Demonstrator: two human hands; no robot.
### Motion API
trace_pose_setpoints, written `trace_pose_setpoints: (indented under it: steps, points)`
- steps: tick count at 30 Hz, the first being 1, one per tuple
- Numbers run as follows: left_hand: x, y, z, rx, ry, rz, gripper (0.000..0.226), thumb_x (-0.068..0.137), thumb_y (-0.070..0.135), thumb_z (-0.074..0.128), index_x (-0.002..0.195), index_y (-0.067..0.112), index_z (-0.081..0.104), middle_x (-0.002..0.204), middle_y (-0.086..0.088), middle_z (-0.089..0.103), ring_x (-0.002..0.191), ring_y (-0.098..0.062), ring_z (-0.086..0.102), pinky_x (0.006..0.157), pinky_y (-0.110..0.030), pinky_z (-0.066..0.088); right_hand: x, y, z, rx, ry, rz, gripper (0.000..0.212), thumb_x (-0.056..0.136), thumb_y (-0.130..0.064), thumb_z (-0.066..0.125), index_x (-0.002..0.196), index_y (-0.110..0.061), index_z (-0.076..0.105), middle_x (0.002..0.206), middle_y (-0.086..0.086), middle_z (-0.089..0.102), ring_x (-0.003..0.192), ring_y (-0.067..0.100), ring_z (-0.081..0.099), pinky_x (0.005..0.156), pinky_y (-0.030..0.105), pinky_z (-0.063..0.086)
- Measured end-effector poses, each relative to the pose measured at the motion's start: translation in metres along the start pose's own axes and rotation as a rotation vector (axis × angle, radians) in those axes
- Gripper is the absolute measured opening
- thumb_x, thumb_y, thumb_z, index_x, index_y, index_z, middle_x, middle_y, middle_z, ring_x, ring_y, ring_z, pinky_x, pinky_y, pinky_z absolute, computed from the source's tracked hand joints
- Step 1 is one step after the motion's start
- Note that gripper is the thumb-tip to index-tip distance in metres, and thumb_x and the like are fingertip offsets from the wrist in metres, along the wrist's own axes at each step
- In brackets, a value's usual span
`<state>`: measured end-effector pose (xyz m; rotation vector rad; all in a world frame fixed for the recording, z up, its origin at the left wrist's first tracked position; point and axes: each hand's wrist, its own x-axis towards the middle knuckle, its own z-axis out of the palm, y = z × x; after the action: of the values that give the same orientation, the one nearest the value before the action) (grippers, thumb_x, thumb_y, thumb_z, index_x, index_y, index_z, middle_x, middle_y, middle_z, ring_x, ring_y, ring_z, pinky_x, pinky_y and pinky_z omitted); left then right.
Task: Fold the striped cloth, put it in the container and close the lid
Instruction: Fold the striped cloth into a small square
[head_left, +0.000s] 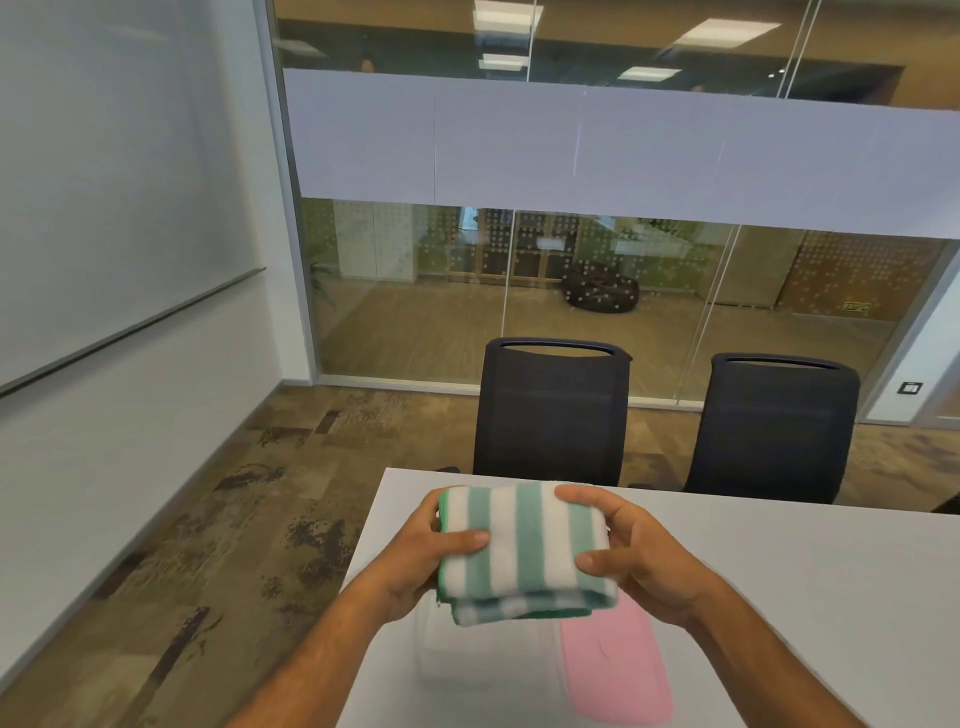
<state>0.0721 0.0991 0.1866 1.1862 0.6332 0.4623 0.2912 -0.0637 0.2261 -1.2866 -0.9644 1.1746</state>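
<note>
At the far left we see a whiteboard on the wall and patterned carpet running beside the white surface. Our left hand grips the left edge of the folded striped cloth, thumb pressed on top and fingers curled beneath. The cloth, green and white, is held in the air above the surface, folded into a thick pad with lower layers hanging out at the near edge. Directly below it sits a clear container, so pale against the surface that we can barely trace its walls, and we cannot tell what it holds. Just right of it lies a pink lid, flat on the surface, partly covered by the cloth. Our right hand clamps the cloth's right edge, thumb on top. Beyond stand two dark chairs.
</note>
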Motion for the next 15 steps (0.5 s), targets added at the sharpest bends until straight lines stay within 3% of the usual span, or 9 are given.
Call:
trace_pose_setpoints:
  steps: [3, 6, 11, 15]
  points:
    - [0.003, -0.001, -0.004, -0.046, 0.049, 0.003, 0.065, 0.073, 0.023, 0.088, 0.125, 0.043, 0.055, 0.117, -0.007, 0.071, 0.101, -0.027, 0.073, 0.072, -0.035, 0.061, 0.005, 0.005, -0.004, -0.087, -0.014, 0.037, 0.072, 0.068, 0.006, 0.079, 0.126, -0.034, 0.062, 0.13, 0.006, 0.055, 0.119, 0.035, 0.055, 0.086, 0.048, 0.059]
    - [0.008, -0.005, -0.009, 0.057, 0.086, -0.035, 0.06, 0.084, 0.021, 0.079, 0.125, 0.053, 0.047, 0.118, -0.006, 0.069, 0.103, -0.029, 0.071, 0.067, -0.034, 0.061, 0.012, 0.017, -0.006, -0.158, 0.023, 0.073, 0.072, 0.072, 0.009, 0.077, 0.123, -0.04, 0.063, 0.128, 0.003, 0.057, 0.117, 0.031, 0.055, 0.089, 0.051, 0.059]
    - [0.022, -0.022, -0.023, 0.173, 0.181, -0.101, 0.035, 0.092, 0.008, 0.065, 0.103, 0.032, 0.043, 0.117, -0.009, 0.066, 0.091, -0.028, 0.067, 0.051, -0.029, 0.053, 0.03, 0.049, -0.005, -0.162, 0.095, 0.105, 0.07, 0.073, 0.014, 0.072, 0.119, -0.038, 0.067, 0.129, 0.0, 0.055, 0.112, 0.034, 0.056, 0.083, 0.048, 0.061]
    - [0.034, -0.041, -0.032, 0.233, 0.288, -0.046, 0.038, 0.09, -0.004, 0.059, 0.069, 0.028, 0.052, 0.095, -0.006, 0.066, 0.078, -0.022, 0.061, 0.046, -0.026, 0.047, 0.048, 0.08, -0.002, -0.095, 0.213, 0.147, 0.056, 0.074, 0.018, 0.07, 0.106, -0.028, 0.077, 0.124, 0.007, 0.058, 0.1, 0.032, 0.063, 0.078, 0.046, 0.063]
